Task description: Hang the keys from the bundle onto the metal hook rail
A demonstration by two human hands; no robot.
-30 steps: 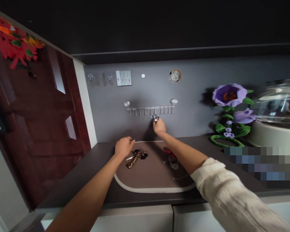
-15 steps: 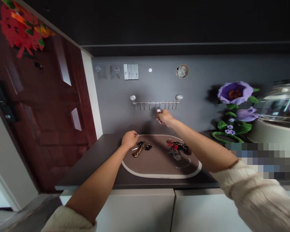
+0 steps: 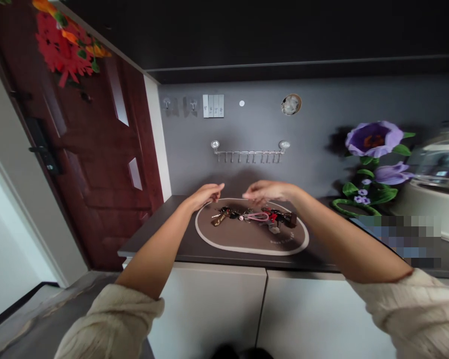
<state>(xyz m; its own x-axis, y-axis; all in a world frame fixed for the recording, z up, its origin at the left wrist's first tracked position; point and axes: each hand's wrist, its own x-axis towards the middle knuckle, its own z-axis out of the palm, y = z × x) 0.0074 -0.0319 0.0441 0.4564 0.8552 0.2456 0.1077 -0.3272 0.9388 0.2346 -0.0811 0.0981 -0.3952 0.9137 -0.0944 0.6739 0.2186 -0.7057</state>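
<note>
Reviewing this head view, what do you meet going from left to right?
Dark red wooden door, left hand, right hand, purple artificial flower, glass-lidded white pot.

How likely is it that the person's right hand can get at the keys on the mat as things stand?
Quite likely: the right hand hangs just above the keys, with nothing visible between them.

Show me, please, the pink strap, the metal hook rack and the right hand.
Pink strap (image 3: 257, 216), head view, on its loop.
Metal hook rack (image 3: 250, 153), head view, on its rail.
Right hand (image 3: 267, 191), head view, on its back.
</note>
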